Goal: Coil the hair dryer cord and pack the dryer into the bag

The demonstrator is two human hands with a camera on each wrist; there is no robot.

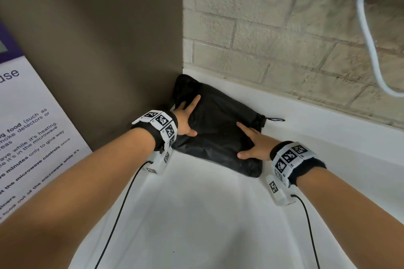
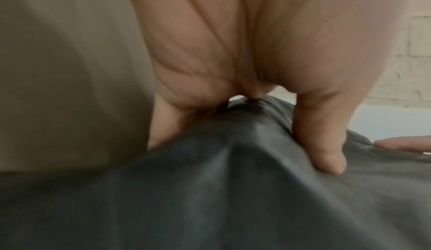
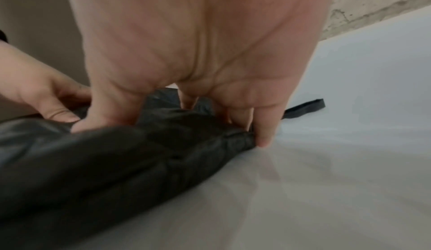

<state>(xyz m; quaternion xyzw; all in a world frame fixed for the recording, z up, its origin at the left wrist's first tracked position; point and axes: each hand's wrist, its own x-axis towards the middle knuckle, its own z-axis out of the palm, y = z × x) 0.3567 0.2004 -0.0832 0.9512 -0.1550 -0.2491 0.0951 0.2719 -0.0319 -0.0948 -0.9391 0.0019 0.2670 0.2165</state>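
A black drawstring bag (image 1: 218, 124) lies flat and bulging in the corner of a white counter (image 1: 196, 214). My left hand (image 1: 185, 118) presses on its left side with fingers spread and straight; the thumb (image 2: 321, 152) pushes into the fabric (image 2: 210, 189). Spread across the bag's right front part, my right hand (image 1: 254, 144) has its fingertips (image 3: 263, 139) at the bag's gathered edge (image 3: 233, 138). The drawstring (image 1: 274, 119) trails off to the right on the counter. No hair dryer or dryer cord is visible outside the bag.
A dark panel (image 1: 109, 50) stands right behind the bag on the left, with a printed notice (image 1: 32, 137) on it. The pale brick wall (image 1: 284, 28) rises behind the counter, and a white cord (image 1: 369, 39) hangs along it at the upper right.
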